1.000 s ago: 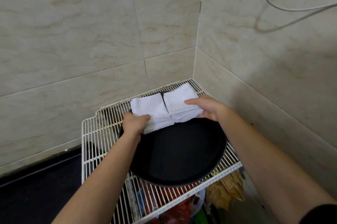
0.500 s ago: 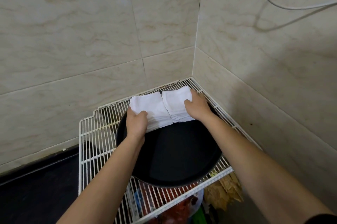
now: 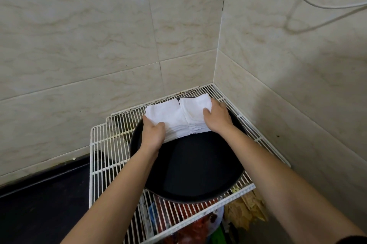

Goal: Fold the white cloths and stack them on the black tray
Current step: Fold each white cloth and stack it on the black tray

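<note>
A round black tray [image 3: 190, 166] sits on a white wire rack. Two stacks of folded white cloths lie side by side against its far rim: the left stack [image 3: 170, 118] and the right stack [image 3: 193, 111]. My left hand [image 3: 153, 134] grips the near left corner of the left stack, thumb on top. Over the right edge of the right stack lies my right hand [image 3: 217, 117], thumb on the cloth, fingers curled around its far side. The near part of the tray is bare.
The wire rack [image 3: 103, 144] stands in a corner between two tiled walls. A grey cable [image 3: 309, 3] hangs at the top right. Below the rack are red bags [image 3: 190, 229] and brown paper [image 3: 246, 212]. A dark floor [image 3: 39, 204] lies to the left.
Both hands slid the two stacks back toward the tray's far rim. My right hand shifted from the front of its stack to lying over its top.
</note>
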`<state>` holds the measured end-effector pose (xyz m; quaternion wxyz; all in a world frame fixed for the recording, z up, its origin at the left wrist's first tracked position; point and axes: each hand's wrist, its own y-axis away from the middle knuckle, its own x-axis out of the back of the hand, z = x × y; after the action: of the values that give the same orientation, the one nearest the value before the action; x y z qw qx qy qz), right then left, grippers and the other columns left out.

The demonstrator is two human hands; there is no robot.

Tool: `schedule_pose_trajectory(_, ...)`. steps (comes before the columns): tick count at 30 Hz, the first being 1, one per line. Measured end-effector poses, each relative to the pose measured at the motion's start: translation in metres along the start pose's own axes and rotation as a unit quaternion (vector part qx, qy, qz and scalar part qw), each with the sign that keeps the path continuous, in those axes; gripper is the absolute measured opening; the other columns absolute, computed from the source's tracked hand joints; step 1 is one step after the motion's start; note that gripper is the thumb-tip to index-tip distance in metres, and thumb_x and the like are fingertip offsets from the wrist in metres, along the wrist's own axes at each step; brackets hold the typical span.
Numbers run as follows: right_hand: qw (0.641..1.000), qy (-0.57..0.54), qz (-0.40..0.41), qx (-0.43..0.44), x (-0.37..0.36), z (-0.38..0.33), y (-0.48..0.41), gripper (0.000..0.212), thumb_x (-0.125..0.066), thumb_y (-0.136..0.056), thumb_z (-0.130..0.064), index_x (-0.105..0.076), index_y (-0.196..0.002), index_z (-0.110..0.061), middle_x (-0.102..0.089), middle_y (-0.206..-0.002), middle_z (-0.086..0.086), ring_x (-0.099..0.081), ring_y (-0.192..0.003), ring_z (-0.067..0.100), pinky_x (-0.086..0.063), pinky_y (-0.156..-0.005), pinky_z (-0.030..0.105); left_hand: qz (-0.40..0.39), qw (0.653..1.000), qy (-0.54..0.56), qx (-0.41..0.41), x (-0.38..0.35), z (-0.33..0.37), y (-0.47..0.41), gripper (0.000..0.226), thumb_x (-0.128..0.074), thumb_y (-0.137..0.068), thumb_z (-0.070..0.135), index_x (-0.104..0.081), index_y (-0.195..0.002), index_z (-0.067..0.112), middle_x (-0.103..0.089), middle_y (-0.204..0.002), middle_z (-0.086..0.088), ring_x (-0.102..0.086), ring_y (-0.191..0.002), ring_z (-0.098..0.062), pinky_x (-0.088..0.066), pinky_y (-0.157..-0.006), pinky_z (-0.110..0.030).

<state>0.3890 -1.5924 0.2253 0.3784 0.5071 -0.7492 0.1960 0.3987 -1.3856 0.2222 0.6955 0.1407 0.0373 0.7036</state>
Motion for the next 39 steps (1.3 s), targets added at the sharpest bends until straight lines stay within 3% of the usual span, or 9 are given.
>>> schedule_pose_trajectory(4,0.983,0.108,0.097,0.112,0.008,-0.002,-0.002,0.055,-0.038,-0.104,-0.034,-0.030,-0.153,-0.012,-0.030,-0.156,0.018,-0.030,-0.141,0.036,-0.027,-0.114,0.046,0.049,0.986,-0.119,-0.104,0.012,0.006,-0.003,0.063,-0.041,-0.103,0.033,-0.016,-0.156,0.010,-0.025,-0.161,-0.009,-0.023,-0.148,-0.026,-0.018,-0.122,-0.041)
schedule_pose_trajectory(7,0.959,0.186,0.048,0.211,0.010,-0.012,-0.009,0.054,-0.028,-0.106,-0.040,-0.020,-0.158,-0.026,-0.008,-0.166,0.013,-0.005,-0.152,0.033,-0.007,-0.122,0.051,0.042,0.873,-0.370,-0.315,0.014,0.017,-0.014,0.056,-0.028,-0.105,0.032,-0.019,-0.156,0.012,-0.012,-0.164,-0.010,-0.006,-0.152,-0.024,-0.004,-0.123,-0.043)
schedule_pose_trajectory(12,0.922,0.289,-0.091,0.243,-0.007,-0.012,-0.021,0.060,-0.019,-0.105,-0.051,-0.001,-0.159,-0.031,0.012,-0.167,0.006,0.016,-0.152,0.030,0.007,-0.122,0.050,-0.120,0.720,-0.640,-0.238,0.005,0.018,-0.041,0.065,-0.018,-0.103,0.051,-0.003,-0.158,0.020,0.003,-0.166,-0.004,0.010,-0.152,-0.024,0.007,-0.120,-0.054)
schedule_pose_trajectory(20,0.906,0.327,-0.091,0.254,-0.012,0.006,-0.028,0.063,-0.016,-0.103,-0.054,0.009,-0.158,-0.034,0.016,-0.166,0.004,0.018,-0.152,0.029,0.002,-0.123,0.050,-0.114,0.690,-0.684,-0.209,0.001,0.010,-0.050,0.076,-0.016,-0.097,0.064,0.006,-0.157,0.023,0.005,-0.166,-0.004,0.004,-0.152,-0.030,0.002,-0.119,-0.059)
schedule_pose_trajectory(22,0.924,0.262,-0.096,0.261,-0.010,0.004,-0.025,0.062,-0.020,-0.104,-0.053,0.002,-0.159,-0.033,0.012,-0.167,0.004,0.017,-0.152,0.026,0.004,-0.124,0.046,-0.108,0.716,-0.651,-0.227,0.004,0.011,-0.048,0.077,-0.019,-0.096,0.066,0.003,-0.157,0.026,0.007,-0.166,-0.004,0.006,-0.152,-0.026,0.004,-0.120,-0.055)
schedule_pose_trajectory(25,0.974,0.012,-0.017,0.224,-0.004,0.008,-0.022,0.054,-0.032,-0.107,-0.039,-0.021,-0.158,-0.024,-0.013,-0.167,0.002,-0.007,-0.154,0.018,-0.007,-0.123,0.032,-0.007,0.889,-0.362,-0.278,0.014,0.000,-0.036,0.069,-0.034,-0.098,0.059,-0.017,-0.157,0.027,-0.009,-0.165,-0.001,-0.006,-0.152,-0.017,-0.004,-0.123,-0.042)
schedule_pose_trajectory(27,0.974,-0.173,0.049,0.136,0.000,0.013,-0.017,0.047,-0.038,-0.107,-0.030,-0.037,-0.152,-0.018,-0.035,-0.158,-0.001,-0.029,-0.147,0.014,-0.020,-0.114,0.021,0.044,0.978,-0.063,-0.194,0.016,-0.008,-0.024,0.062,-0.043,-0.100,0.047,-0.023,-0.155,0.026,-0.018,-0.164,0.006,-0.014,-0.150,-0.009,-0.011,-0.123,-0.034)
schedule_pose_trajectory(30,0.943,-0.330,0.011,0.045,-0.003,0.019,-0.007,0.045,-0.042,-0.106,-0.027,-0.041,-0.150,-0.017,-0.041,-0.154,-0.006,-0.035,-0.142,0.007,-0.024,-0.110,0.017,0.031,0.990,0.119,-0.072,0.008,-0.016,-0.017,0.059,-0.039,-0.104,0.039,-0.019,-0.156,0.023,-0.017,-0.163,0.010,-0.016,-0.148,-0.005,-0.011,-0.122,-0.031)
schedule_pose_trajectory(39,0.939,-0.342,-0.019,0.024,-0.006,0.022,-0.004,0.047,-0.044,-0.105,-0.022,-0.039,-0.152,-0.017,-0.039,-0.155,-0.006,-0.035,-0.143,0.008,-0.026,-0.109,0.018,-0.022,0.996,0.040,-0.079,0.006,-0.021,-0.017,0.070,-0.042,-0.089,0.038,-0.024,-0.156,0.027,-0.029,-0.159,0.012,-0.026,-0.146,-0.006,-0.018,-0.123,-0.040)
